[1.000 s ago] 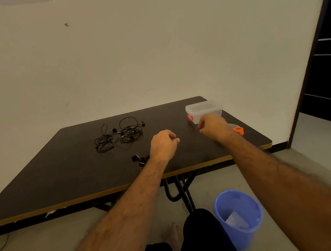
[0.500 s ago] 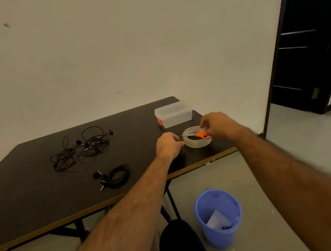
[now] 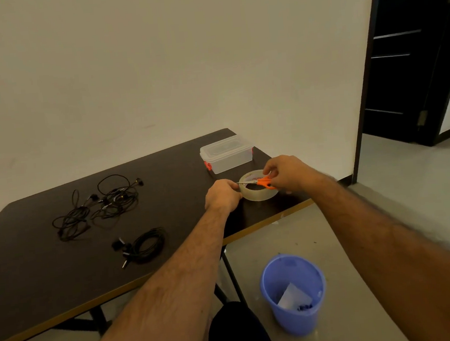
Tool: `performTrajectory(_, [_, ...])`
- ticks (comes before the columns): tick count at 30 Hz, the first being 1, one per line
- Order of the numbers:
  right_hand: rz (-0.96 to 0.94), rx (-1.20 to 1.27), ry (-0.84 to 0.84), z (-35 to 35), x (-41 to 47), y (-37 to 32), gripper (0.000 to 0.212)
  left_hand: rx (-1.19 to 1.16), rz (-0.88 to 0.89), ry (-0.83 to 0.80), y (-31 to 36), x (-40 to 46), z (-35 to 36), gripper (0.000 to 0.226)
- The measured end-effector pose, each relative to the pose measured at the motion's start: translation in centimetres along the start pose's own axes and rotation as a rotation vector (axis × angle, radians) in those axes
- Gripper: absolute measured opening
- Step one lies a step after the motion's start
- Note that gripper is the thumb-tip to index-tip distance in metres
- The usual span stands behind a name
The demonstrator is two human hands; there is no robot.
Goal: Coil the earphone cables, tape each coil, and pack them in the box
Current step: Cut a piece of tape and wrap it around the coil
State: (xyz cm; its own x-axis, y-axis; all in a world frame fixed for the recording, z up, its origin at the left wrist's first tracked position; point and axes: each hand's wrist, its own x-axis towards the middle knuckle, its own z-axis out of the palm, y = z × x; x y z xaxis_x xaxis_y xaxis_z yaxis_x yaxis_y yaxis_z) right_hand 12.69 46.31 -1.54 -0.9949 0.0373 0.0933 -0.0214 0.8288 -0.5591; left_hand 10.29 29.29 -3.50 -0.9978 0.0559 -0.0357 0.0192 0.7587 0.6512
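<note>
A clear tape roll [image 3: 258, 193] lies flat near the right front edge of the dark table [image 3: 36, 268]. Orange-handled scissors [image 3: 263, 181] lie across its top. My right hand [image 3: 286, 171] pinches the scissors' handles. My left hand [image 3: 222, 195] is curled against the roll's left side, its fingertips hidden. A coiled black earphone cable [image 3: 146, 245] lies on the table to the left. Farther back, loose tangled earphone cables [image 3: 99, 205] are spread out. A clear plastic box [image 3: 226, 154] with red latches and its lid on stands behind the tape.
A blue bucket [image 3: 293, 292] holding scraps stands on the floor at the right of the table. A dark open doorway [image 3: 409, 53] is at far right. My dark-clothed knee [image 3: 232, 332] shows below the table edge.
The view has swung right. My right hand went from near the box down to the scissors on the tape roll. My left hand moved right, up against the roll.
</note>
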Motion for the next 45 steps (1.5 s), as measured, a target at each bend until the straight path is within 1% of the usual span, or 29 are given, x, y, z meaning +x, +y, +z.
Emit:
performTrajectory(4, [0.036,0.055,-0.011,0.2,0.1,0.3,0.034,-0.021,-0.009,0.022,-0.2,0.2,0.2,0.023])
performTrajectory(10, [0.045,0.069,-0.028,0.3,0.2,0.4,0.033,-0.01,-0.019,0.072,-0.5,0.4,0.5,0.018])
performTrajectory(17, [0.044,0.082,-0.143,-0.1,-0.1,0.4,0.033,0.066,-0.001,0.129,-0.7,0.6,0.8,0.018])
performTrajectory(24, [0.127,0.009,-0.12,0.1,0.6,-0.7,0.028,0.163,0.003,0.137,-0.4,0.0,0.9,0.017])
performTrajectory(28, [0.188,-0.002,-0.054,0.5,0.8,-1.1,0.033,0.17,-0.019,0.119,-0.6,-0.5,0.5,0.016])
performTrajectory(32, [0.205,-0.076,-0.004,1.2,0.6,-1.7,0.039,0.195,-0.027,0.117,-1.1,-1.3,-0.3,0.017])
performTrajectory(38, [0.225,-0.143,0.114,1.9,-0.6,-2.9,0.042,0.206,-0.03,0.105,-1.8,-2.7,-1.4,0.016])
performTrajectory(45, [0.271,-0.13,0.201,2.7,-1.9,-5.0,0.04,0.194,-0.02,0.083,-3.0,-4.6,-2.4,0.017])
